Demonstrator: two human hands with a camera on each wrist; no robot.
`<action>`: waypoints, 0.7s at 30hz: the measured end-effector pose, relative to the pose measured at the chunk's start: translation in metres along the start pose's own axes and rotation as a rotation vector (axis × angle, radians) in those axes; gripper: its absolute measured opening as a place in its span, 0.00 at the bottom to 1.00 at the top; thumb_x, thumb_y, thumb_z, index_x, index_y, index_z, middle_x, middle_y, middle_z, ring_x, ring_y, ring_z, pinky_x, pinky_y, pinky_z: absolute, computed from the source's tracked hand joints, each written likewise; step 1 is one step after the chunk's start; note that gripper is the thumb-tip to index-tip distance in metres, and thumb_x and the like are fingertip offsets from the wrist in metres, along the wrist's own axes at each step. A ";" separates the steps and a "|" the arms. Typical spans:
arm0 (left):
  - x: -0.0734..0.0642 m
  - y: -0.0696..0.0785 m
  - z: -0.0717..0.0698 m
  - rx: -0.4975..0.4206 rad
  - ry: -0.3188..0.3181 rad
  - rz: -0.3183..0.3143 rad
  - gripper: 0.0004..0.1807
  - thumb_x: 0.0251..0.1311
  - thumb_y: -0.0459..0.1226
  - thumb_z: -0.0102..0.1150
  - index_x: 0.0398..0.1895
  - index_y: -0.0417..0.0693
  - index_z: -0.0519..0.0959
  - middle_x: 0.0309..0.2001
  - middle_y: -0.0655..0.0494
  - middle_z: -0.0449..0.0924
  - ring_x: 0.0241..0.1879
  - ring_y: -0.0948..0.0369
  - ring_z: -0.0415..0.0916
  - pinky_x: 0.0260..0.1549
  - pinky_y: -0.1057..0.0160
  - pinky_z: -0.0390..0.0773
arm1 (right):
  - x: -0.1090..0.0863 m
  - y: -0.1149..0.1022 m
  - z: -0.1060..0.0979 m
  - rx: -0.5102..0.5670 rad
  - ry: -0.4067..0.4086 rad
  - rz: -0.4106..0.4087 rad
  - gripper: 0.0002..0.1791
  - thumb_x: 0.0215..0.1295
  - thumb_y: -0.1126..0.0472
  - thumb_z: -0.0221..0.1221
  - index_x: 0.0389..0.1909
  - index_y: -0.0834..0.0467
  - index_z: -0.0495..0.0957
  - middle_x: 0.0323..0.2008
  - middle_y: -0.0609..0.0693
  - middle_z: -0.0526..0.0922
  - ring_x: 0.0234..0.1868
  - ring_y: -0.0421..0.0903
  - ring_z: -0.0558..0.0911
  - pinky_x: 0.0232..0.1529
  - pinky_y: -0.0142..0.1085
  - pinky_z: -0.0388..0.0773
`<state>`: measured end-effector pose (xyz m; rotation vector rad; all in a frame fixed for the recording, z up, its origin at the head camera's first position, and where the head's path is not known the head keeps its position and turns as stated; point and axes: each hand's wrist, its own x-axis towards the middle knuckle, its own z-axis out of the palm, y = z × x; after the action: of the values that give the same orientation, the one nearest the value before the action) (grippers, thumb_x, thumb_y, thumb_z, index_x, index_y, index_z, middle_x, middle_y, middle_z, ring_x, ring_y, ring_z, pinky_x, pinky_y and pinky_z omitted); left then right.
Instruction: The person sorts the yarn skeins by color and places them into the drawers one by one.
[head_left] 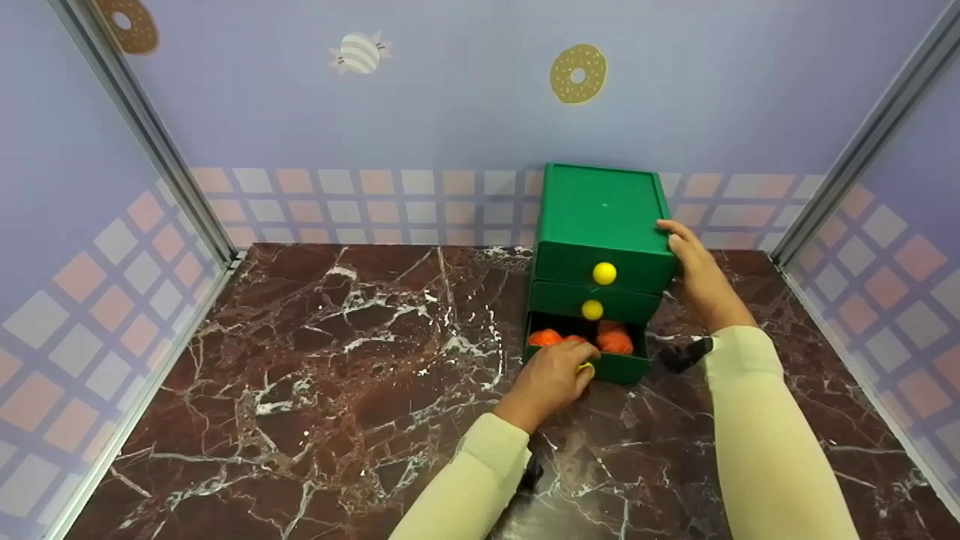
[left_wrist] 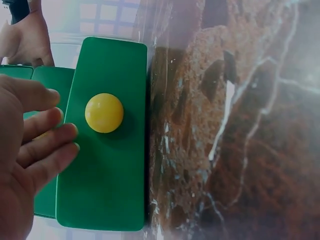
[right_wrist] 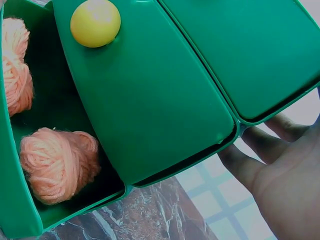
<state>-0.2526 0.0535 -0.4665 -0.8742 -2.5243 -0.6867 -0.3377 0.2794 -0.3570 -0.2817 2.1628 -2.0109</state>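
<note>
A green drawer cabinet has its bottom drawer pulled out. Orange yarn balls lie inside; in the right wrist view, one yarn ball sits near the drawer's side wall. At the drawer front is my left hand, its fingers extended and slightly bent. The left wrist view shows these fingers overlapping the front's upper edge, apart from the yellow knob. My right hand rests against the cabinet's right side, fingertips at the top edge, the other fingers partly hidden behind the side.
The upper drawer and middle drawer are closed, each with a yellow knob. Behind the cabinet stands a purple patterned wall, with side walls left and right. A dark red marbled tabletop lies underneath.
</note>
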 end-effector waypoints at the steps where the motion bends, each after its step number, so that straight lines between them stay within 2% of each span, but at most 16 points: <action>1: 0.000 0.000 0.001 0.002 0.000 -0.016 0.09 0.60 0.35 0.60 0.43 0.51 0.82 0.38 0.58 0.85 0.34 0.62 0.81 0.36 0.67 0.80 | 0.000 0.000 0.000 -0.001 0.002 0.000 0.26 0.78 0.48 0.33 0.74 0.44 0.51 0.76 0.60 0.37 0.72 0.61 0.53 0.67 0.54 0.57; 5: -0.001 0.001 0.003 0.040 -0.043 -0.091 0.09 0.60 0.37 0.60 0.43 0.52 0.82 0.35 0.59 0.86 0.30 0.61 0.82 0.32 0.65 0.81 | 0.000 -0.001 0.000 -0.014 0.007 -0.002 0.25 0.78 0.48 0.33 0.73 0.43 0.53 0.76 0.60 0.38 0.71 0.60 0.54 0.62 0.48 0.61; 11: -0.001 0.003 0.006 0.085 -0.104 -0.164 0.11 0.58 0.39 0.63 0.45 0.54 0.81 0.36 0.59 0.86 0.32 0.59 0.83 0.33 0.61 0.81 | 0.000 0.001 -0.001 -0.032 0.004 -0.004 0.26 0.78 0.47 0.33 0.73 0.43 0.52 0.76 0.60 0.38 0.72 0.61 0.54 0.67 0.55 0.56; 17: -0.001 0.003 0.009 0.147 -0.104 -0.179 0.06 0.56 0.41 0.65 0.34 0.53 0.78 0.29 0.58 0.83 0.29 0.56 0.82 0.29 0.58 0.80 | 0.000 0.001 -0.001 -0.028 -0.002 -0.003 0.25 0.78 0.47 0.34 0.73 0.43 0.52 0.76 0.60 0.39 0.71 0.60 0.54 0.67 0.55 0.57; 21: 0.001 0.005 0.011 0.161 -0.102 -0.187 0.06 0.54 0.41 0.66 0.29 0.53 0.78 0.27 0.59 0.82 0.26 0.57 0.81 0.26 0.60 0.78 | -0.002 -0.001 0.000 -0.021 -0.004 -0.007 0.26 0.78 0.47 0.34 0.74 0.45 0.51 0.76 0.60 0.36 0.73 0.61 0.51 0.70 0.58 0.52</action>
<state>-0.2521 0.0639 -0.4736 -0.6381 -2.7330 -0.4958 -0.3362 0.2799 -0.3564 -0.2965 2.1854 -1.9905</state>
